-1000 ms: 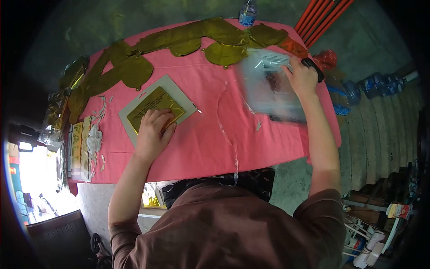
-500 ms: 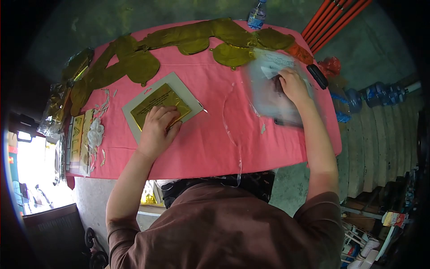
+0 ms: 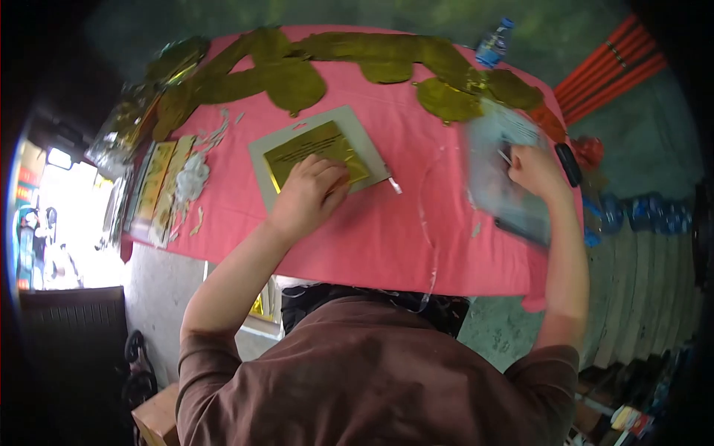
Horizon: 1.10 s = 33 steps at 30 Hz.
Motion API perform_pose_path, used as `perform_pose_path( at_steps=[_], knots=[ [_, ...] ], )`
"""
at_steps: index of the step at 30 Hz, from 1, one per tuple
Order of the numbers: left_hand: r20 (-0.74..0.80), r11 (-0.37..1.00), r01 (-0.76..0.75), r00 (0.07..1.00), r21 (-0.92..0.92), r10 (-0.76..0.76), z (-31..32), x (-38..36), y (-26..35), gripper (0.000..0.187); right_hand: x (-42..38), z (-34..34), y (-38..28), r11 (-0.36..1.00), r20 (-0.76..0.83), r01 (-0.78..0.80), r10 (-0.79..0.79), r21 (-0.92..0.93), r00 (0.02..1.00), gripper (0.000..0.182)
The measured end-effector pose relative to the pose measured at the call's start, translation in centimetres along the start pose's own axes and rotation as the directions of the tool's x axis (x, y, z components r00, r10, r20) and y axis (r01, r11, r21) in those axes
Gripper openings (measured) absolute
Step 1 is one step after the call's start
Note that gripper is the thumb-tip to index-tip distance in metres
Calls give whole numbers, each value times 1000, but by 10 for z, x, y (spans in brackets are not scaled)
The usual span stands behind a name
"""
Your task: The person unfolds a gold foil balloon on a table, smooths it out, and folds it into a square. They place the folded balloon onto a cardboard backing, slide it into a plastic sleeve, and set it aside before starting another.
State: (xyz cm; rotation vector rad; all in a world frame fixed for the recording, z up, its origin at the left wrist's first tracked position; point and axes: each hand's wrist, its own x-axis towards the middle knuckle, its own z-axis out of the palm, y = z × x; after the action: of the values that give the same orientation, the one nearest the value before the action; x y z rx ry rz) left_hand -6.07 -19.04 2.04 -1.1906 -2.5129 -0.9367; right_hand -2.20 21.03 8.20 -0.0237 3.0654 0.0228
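My left hand (image 3: pixel 309 192) lies on a folded gold foil packet (image 3: pixel 309 149) with printed text, fingers bent and pressing on its near part. Beneath the packet is a grey card (image 3: pixel 262 154) with a hanging slot. At the right of the table, my right hand (image 3: pixel 539 172) is over a clear plastic bag (image 3: pixel 487 175), its fingers drawn together. A small whitish sliver shows by these fingertips; I cannot tell what it is. A dark flat object (image 3: pixel 520 230) lies partly under the bag's near edge.
Flattened gold foil balloons (image 3: pixel 357 48) run along the far edge of the pink-covered table (image 3: pixel 357 253). A water bottle (image 3: pixel 494 46) stands behind them. A black case (image 3: pixel 568 163) is at the right edge. Cards (image 3: pixel 152 197) and white scraps (image 3: pixel 193 178) lie left.
The whole scene has shifted right in view as the head turned. My right hand has drawn slightly nearer to me over the bag, its fingers now closed. My left hand stays on the packet.
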Motion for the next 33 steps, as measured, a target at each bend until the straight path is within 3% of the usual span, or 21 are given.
perform_pose_path(
  at_steps=[2, 4, 5, 7, 9, 10, 12, 13, 15, 21, 25, 30, 33],
  knots=[
    [-13, 1000, -11, 1000, -11, 11, 2, 0, -2, 16, -18, -18, -24, 1000, 55, -5, 5, 15, 998, 10],
    [0, 1000, 8, 1000, 0, -8, 2, -1, -4, 15, -31, -32, -58, 931, 219, -60, -22, 361, 975, 9],
    [-7, 1000, 3, 1000, -4, -3, 2, -1, -4, 14, -35, -28, -75, 931, 226, -54, -31, 362, 974, 9],
    [-15, 1000, 0, 1000, -13, -1, 4, -1, -5, 13, -39, -17, -112, 693, 62, 77, -173, 717, 983, 7],
    [-32, 1000, -16, 999, -6, 15, 5, -1, -6, 11, -35, 4, -144, 713, -136, 243, -204, 658, 969, 8],
    [-33, 1000, -11, 999, -3, 11, 5, -1, -6, 11, -32, 13, -156, 710, -136, 247, -210, 659, 968, 8],
    [-44, 1000, -7, 999, 0, 7, 6, -2, -6, 11, -24, 28, -174, 804, -371, 458, -321, 379, 871, 10],
    [-47, 1000, -1, 999, 4, 2, 6, -2, -6, 11, -21, 32, -180, 801, -371, 463, -327, 379, 869, 10],
    [-58, 1000, 3, 998, -15, -3, 6, -3, -6, 12, -16, 39, -188, 896, -435, 427, -340, 118, 834, 13],
    [-60, 1000, 18, 998, 10, -17, 9, -3, -6, 14, 10, 65, -204, 916, -458, 352, -400, -191, 794, 17],
    [-26, 999, 16, 1000, 31, -15, 8, -4, -6, 13, 15, 70, -204, 934, -433, 341, -353, -108, 829, 18],
    [-54, 1000, -27, 998, -4, 27, 8, -5, -9, 14, -3, 41, -186, 821, -290, 416, -319, 392, 902, 20],
    [-41, 1000, -17, 999, -18, 16, 7, -4, -9, 14, -1, 50, -179, 786, -245, 382, -297, 486, 923, 18]
  ],
)
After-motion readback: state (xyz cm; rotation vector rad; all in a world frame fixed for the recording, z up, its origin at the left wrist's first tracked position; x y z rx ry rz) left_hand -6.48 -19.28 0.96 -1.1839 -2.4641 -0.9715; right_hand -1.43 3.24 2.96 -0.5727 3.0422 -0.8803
